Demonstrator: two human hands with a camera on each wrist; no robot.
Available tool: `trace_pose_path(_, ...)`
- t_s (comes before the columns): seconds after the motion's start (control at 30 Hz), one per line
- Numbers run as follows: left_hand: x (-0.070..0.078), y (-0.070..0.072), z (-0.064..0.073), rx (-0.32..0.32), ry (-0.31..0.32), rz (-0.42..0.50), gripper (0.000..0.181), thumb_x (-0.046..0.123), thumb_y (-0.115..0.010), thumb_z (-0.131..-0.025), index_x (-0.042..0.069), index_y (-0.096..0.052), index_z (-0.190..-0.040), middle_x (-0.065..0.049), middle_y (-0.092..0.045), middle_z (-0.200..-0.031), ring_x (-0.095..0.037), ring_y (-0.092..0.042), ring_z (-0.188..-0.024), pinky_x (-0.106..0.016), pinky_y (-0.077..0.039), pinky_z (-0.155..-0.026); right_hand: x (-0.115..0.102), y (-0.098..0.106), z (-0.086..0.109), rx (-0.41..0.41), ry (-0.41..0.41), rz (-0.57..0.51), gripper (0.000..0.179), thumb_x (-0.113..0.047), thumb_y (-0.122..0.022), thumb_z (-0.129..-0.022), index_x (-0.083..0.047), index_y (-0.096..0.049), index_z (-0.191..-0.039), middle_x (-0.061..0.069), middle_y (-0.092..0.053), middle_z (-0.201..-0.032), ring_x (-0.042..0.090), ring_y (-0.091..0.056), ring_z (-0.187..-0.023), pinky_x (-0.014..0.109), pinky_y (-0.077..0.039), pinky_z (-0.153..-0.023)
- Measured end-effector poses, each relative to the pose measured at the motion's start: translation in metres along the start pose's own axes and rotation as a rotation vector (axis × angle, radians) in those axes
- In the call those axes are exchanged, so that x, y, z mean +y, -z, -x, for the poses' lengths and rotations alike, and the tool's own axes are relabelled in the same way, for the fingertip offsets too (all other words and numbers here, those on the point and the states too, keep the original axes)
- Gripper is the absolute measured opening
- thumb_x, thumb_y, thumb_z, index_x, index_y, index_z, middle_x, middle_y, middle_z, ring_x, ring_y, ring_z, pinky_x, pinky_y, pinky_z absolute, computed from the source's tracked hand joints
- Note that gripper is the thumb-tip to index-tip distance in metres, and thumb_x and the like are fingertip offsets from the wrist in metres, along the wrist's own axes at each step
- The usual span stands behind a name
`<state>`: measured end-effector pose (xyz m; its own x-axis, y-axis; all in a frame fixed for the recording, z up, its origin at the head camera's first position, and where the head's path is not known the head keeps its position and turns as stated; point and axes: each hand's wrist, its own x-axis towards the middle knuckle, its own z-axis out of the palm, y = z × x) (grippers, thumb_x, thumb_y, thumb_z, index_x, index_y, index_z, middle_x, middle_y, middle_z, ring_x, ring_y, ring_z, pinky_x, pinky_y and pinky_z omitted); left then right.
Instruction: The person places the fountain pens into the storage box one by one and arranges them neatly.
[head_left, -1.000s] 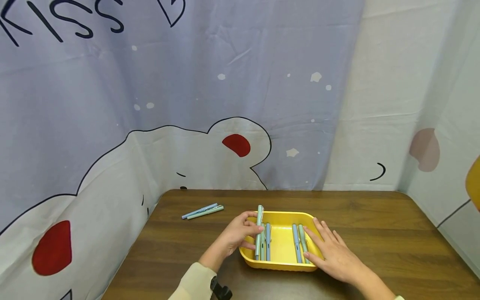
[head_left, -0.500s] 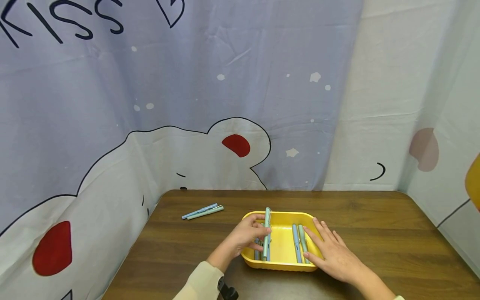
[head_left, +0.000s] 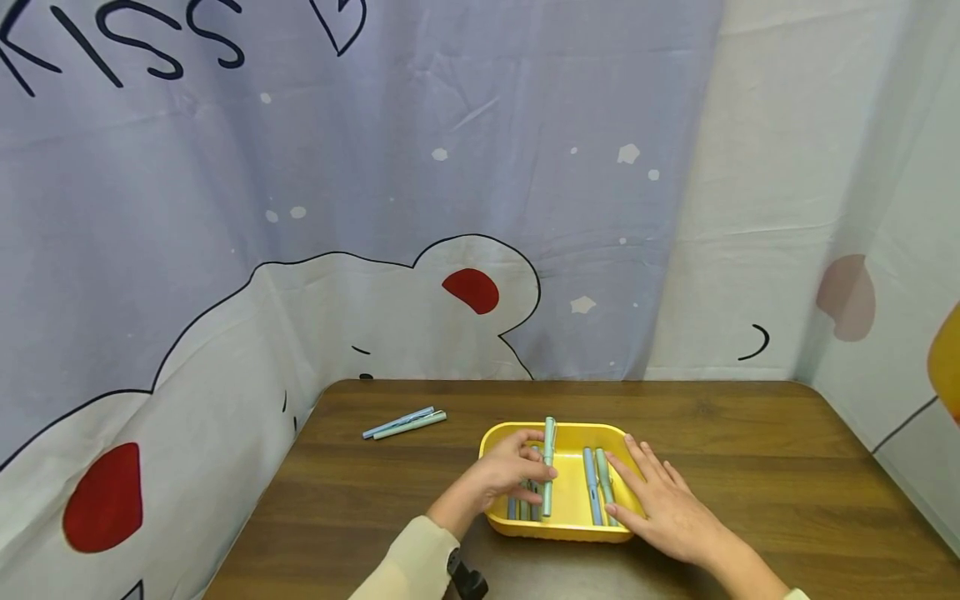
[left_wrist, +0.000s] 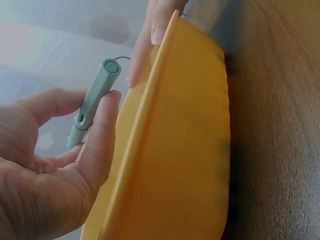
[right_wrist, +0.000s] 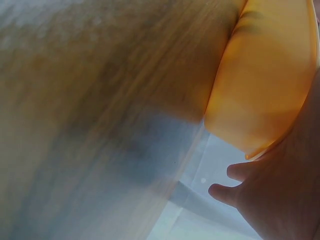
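Observation:
My left hand (head_left: 498,473) pinches a light green pen (head_left: 549,454) between thumb and fingers, over the left half of a yellow tray (head_left: 568,492). In the left wrist view the pen (left_wrist: 95,97) shows its round end and clip, held beside the tray wall (left_wrist: 180,130). Under that hand, partly hidden, lie a blue pen (head_left: 512,508), a green pen (head_left: 523,510) and another blue one. On the tray's right side lie a blue pen (head_left: 592,487) and a green pen (head_left: 605,479). My right hand (head_left: 671,512) rests on the right rim, fingers straight and spread.
A blue pen (head_left: 397,422) and a green pen (head_left: 410,425) lie close together on the wooden table (head_left: 360,500), left of the tray and farther back. Behind the table hangs a printed curtain (head_left: 480,167).
My left hand has carried the green pen rightward across the tray, from its left edge toward the middle. The pens beneath have come partly into view. My right hand stays put.

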<state>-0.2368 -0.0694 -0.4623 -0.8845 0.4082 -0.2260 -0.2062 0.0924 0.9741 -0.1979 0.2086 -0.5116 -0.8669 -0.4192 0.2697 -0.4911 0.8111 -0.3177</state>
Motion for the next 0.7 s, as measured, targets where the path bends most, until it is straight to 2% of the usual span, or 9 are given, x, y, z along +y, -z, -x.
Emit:
trace_pose_path(0.4,-0.004,-0.016,-0.005,0.007,0.026,-0.065,0.063,0.004,-0.076,-0.088,0.006,-0.046,-0.143,-0.014,-0.061,-0.105,-0.022,-0.066,-0.085,-0.038,-0.062,-0.063,0.000,0.000,0.000,-0.010,-0.008,-0.013,0.071,-0.057,-0.059,-0.097,-0.017,-0.044,-0.154,0.019,-0.023,-0.166,0.047,-0.029,-0.147,0.071,-0.029,-0.110)
trace_pose_path(0.7,-0.009,-0.025,-0.012,-0.013,0.060,-0.042,0.060,0.001,-0.074,-0.090,0.001,-0.044,-0.142,-0.015,-0.061,-0.105,-0.023,-0.067,-0.085,-0.038,-0.063,-0.066,0.000,0.000,0.000,-0.011,-0.004,-0.014,0.071,-0.056,-0.059,-0.098,-0.017,-0.043,-0.155,0.019,-0.022,-0.166,0.047,-0.029,-0.147,0.072,-0.029,-0.109)
